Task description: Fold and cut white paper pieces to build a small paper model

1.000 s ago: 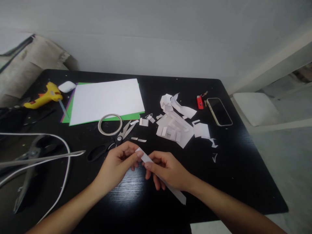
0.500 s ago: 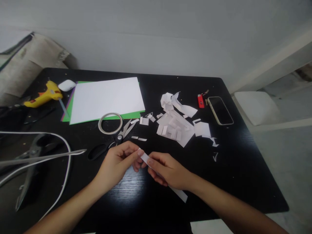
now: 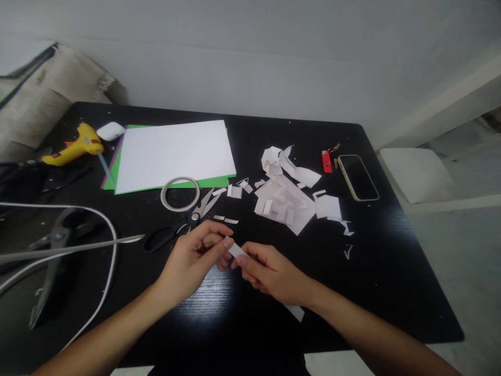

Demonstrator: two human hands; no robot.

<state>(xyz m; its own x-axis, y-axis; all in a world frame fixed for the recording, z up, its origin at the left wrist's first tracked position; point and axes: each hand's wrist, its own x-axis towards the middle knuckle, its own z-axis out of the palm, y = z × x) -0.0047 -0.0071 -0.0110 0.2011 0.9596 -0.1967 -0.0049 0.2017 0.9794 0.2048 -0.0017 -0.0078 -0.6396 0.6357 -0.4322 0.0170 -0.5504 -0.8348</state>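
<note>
A narrow white paper strip [image 3: 236,250] runs between my hands over the black table's front part. My left hand [image 3: 199,248] pinches its upper end between thumb and fingers. Further along, my right hand [image 3: 268,269] is closed on the same strip, covering its middle. The strip's lower end pokes out below the right wrist. Just beyond my left hand lie black-handled scissors [image 3: 194,216] with blades apart. A roll of narrow tape [image 3: 180,194] touches the area behind them. Small paper scraps [image 3: 230,221] are scattered near the blades.
White sheets [image 3: 176,151] lie over green paper at the back left, near a yellow glue gun [image 3: 84,143]. Cut and folded white paper [image 3: 287,203] is heaped right of centre. A red lighter [image 3: 326,161] and a phone [image 3: 358,177] lie right. A white cable [image 3: 113,256] loops at left.
My right hand has shifted slightly along the strip, and less of its lower end shows. Both hands still grip it. The whole view has shifted a little.
</note>
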